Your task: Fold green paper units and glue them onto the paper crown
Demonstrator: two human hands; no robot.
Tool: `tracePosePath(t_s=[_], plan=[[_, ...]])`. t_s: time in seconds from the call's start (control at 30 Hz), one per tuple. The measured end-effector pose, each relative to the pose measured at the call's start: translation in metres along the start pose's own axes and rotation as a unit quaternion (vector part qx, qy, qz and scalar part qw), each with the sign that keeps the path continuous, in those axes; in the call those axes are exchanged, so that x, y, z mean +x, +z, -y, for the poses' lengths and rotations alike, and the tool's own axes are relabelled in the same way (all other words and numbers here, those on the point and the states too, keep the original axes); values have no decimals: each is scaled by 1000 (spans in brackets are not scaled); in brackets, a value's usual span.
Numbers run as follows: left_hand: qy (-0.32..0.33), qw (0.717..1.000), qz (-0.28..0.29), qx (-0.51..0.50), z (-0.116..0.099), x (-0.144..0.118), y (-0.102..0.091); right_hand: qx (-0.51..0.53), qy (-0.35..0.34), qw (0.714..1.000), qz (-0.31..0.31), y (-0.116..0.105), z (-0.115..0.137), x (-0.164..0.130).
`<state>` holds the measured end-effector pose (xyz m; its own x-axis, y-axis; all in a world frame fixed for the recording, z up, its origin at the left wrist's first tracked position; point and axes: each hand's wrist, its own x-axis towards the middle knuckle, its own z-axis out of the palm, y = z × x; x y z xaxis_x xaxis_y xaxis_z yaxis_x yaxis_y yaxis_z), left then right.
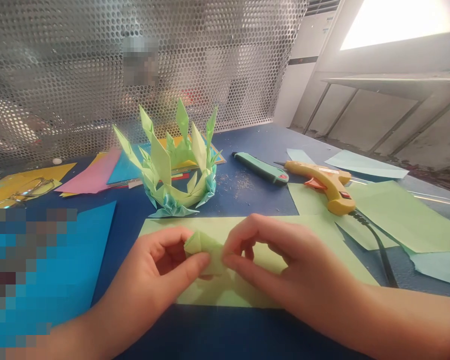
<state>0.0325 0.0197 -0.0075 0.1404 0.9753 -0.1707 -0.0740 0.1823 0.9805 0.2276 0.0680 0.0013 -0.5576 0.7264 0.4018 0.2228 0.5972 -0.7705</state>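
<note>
Both hands pinched a small green fold (200,245) between them, left hand (161,270) gripping with thumb and fingers, right hand (285,270) pressing its edge, over a green sheet (322,235). Creasing well probably needed firm, aligned edges.

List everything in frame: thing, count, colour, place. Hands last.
folded paper piece: 1, light green, pinched between both hands
green sheet: 1, light green, flat under the hands
paper crown: 1, green with pale blue trim, centre of table
utility knife: 1, teal, right of the crown
glue gun: 1, yellow, black cord, right side
loose sheets: several, green and pale blue, right
coloured sheets: several, pink, yellow, blue, left and behind the crown
glasses: 1 pair, on yellow paper, far left
table: 1, dark blue
perforated panel: 1, metal, behind
left hand: on the folded piece
right hand: on the folded piece
</note>
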Motion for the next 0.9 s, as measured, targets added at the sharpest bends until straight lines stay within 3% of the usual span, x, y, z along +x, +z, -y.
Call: tracePosePath(t_s=[0.6,0.9], plan=[[-31,996,-35,70,-4,2,3,-28,-76,997,-21,-5,-5,-1],[-35,999,14,29,-2,0,-3,-31,-81,996,-33,-4,-3,0]])
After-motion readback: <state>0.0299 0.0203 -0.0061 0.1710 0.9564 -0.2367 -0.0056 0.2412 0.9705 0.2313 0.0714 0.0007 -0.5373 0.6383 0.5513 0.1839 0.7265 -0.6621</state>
